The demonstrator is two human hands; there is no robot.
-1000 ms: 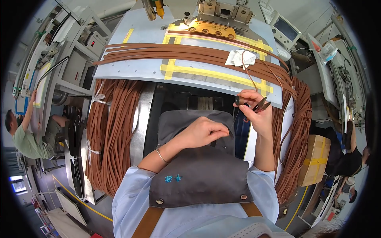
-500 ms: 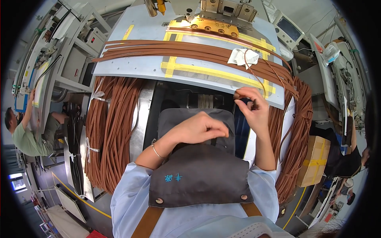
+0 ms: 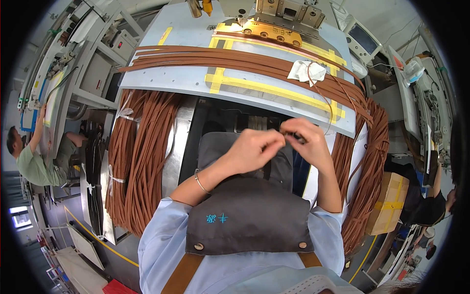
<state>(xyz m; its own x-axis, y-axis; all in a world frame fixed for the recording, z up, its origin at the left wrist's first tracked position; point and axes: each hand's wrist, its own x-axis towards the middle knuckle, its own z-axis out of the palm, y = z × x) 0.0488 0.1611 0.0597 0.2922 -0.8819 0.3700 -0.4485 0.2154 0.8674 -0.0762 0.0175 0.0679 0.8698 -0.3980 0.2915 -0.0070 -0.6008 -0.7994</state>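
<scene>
My left hand [image 3: 255,151] and my right hand [image 3: 309,144] meet in front of my dark apron [image 3: 245,215], just short of the table's near edge. Both are closed in a pinch, fingertips touching or nearly so. Whatever lies between the fingers is too small to make out. Beyond them, long brown flat strips [image 3: 210,60] lie side by side across the pale table [image 3: 161,81]. A crumpled white cloth [image 3: 307,71] rests on these strips, with a thin brown strand looping over it toward the near edge.
Bundles of brown strips hang at the left [image 3: 142,161] and right [image 3: 369,181]. Behind the strips stands a machine with a yellow perforated block [image 3: 271,33]. A cardboard box [image 3: 387,203] is at the right. A person in green [image 3: 39,164] works at the far left.
My left hand has moved up and right, and my right hand down and slightly left. Once apart, they are now together at the fingertips. The view has shifted slightly.
</scene>
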